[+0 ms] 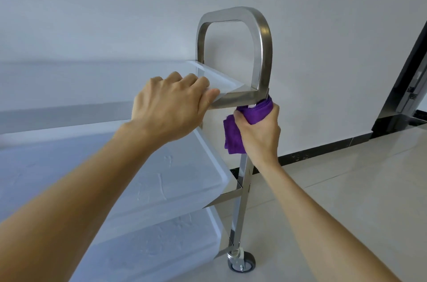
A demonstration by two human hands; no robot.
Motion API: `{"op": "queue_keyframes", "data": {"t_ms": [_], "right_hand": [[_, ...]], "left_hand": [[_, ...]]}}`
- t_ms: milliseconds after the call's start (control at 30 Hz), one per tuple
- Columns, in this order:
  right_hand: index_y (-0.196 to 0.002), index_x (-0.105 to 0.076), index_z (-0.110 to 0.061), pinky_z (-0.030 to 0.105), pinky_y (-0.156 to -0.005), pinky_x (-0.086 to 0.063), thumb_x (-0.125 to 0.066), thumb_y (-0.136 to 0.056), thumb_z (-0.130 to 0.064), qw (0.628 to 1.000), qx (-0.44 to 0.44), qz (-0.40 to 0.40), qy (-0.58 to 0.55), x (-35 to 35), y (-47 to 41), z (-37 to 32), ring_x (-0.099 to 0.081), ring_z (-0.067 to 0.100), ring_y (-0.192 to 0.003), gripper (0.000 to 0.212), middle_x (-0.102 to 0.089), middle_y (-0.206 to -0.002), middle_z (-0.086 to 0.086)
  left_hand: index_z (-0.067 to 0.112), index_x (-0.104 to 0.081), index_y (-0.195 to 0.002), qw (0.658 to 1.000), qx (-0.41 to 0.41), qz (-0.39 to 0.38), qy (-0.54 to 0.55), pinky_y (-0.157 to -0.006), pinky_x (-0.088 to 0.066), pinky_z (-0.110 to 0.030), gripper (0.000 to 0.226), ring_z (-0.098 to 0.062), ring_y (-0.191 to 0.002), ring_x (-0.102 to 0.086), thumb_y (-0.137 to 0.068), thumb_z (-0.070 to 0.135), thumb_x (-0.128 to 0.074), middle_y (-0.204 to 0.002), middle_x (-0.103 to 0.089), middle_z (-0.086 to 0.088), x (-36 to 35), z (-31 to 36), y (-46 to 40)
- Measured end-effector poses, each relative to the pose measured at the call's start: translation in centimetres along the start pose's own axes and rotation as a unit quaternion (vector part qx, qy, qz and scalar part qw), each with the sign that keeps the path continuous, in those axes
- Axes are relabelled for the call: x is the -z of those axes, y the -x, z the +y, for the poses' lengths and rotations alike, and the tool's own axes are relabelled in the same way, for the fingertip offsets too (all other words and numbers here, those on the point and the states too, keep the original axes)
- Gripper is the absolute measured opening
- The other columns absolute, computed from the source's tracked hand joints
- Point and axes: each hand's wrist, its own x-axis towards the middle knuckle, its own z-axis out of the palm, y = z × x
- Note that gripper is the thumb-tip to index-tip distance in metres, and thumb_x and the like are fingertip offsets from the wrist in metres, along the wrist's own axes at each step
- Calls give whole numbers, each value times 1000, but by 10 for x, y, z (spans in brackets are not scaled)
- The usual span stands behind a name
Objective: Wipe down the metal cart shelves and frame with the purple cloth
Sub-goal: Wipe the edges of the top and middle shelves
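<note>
A shiny metal cart (263, 50) with three shelves fills the left and middle of the head view. Its looped handle rises at the top. My left hand (171, 106) grips the front rim of the top shelf (92, 78), fingers curled over the edge. My right hand (258, 134) holds the purple cloth (233, 136) wrapped around the near upright post (242, 189), just below the top shelf corner. A fold of cloth hangs down to the left of the post.
A middle shelf (138, 177) and bottom shelf (161, 254) lie below. A grey caster wheel (242, 263) stands on the pale tiled floor (346, 189). A white wall with black skirting is behind, and a dark door frame (406, 87) is at the far right.
</note>
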Motion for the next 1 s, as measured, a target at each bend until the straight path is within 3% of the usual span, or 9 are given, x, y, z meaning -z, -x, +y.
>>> {"op": "queue_keyframes", "data": {"t_ms": [100,167,233,300,500,600,733,867,1000], "right_hand": [[-120,-44,-29,7,-60,-51,-81,-75,-35,1000,-11,-17,18,2,22,41,-62,-10,-82,59,-62,-98,-20],[-123,-43,-27,6,-61,-50,-81,-77,-30,998,-37,-44,24,6,43,75,-61,-13,-85,60,-63,-101,-18],[-125,-44,-27,8,-64,-52,-80,-79,-25,995,-67,-67,21,8,64,105,-63,-11,-86,58,-66,-103,-14],[-122,-47,-29,6,-63,-50,-79,-79,-24,994,-86,-61,11,9,76,122,-64,-11,-84,54,-68,-101,-14],[-103,-50,-45,10,-62,-53,-78,-78,-24,997,-61,-44,24,7,74,132,-64,-10,-84,43,-65,-94,-31],[-97,-50,-49,35,-69,-61,-77,-76,-29,998,-55,-36,8,7,75,133,-67,-2,-83,39,-67,-93,-25],[-97,-52,-42,47,-70,-62,-74,-71,-35,998,-47,-39,19,7,72,135,-69,8,-84,35,-67,-90,-20],[-108,-55,-28,41,-75,-62,-73,-71,-36,996,-29,-48,69,8,72,126,-69,11,-87,42,-69,-93,-12],[-115,-50,-22,26,-64,-56,-76,-79,-40,993,-38,-67,90,15,87,110,-67,11,-89,48,-67,-100,-7]], "left_hand": [[17,-57,-120,998,-42,54,2,-73,-45,-41,46,-28,-96,-61,-104,42,-21,-110,-66,0,-8,1,13],[12,-53,-133,995,-51,83,19,-93,-43,-41,45,-29,-109,-60,-102,37,-33,-124,-64,-4,-13,5,23],[9,-42,-145,995,-35,95,17,-115,-28,-47,53,-31,-133,-47,-99,33,-42,-144,-51,-9,-19,13,38],[8,-34,-150,995,-24,100,13,-120,-14,-56,58,-34,-147,-26,-98,30,-45,-157,-35,-13,-27,23,57],[8,-60,-128,989,-19,102,107,-119,-16,-59,35,-36,-150,-17,-95,13,-51,-156,-36,-13,-57,43,97],[12,-62,-124,977,2,87,195,-115,-32,-46,31,-30,-138,-42,-95,15,-51,-145,-49,-8,-75,39,128],[19,-67,-114,973,52,33,224,-94,-45,-39,25,-25,-110,-60,-95,24,-51,-126,-62,3,-104,25,178],[23,-68,-107,978,100,11,182,-87,-47,-39,23,-26,-101,-64,-92,30,-52,-112,-68,6,-129,14,217],[23,-65,-103,982,85,-34,165,-85,-42,-35,22,-23,-93,-58,-97,25,-43,-99,-69,7,-135,24,217]]}}
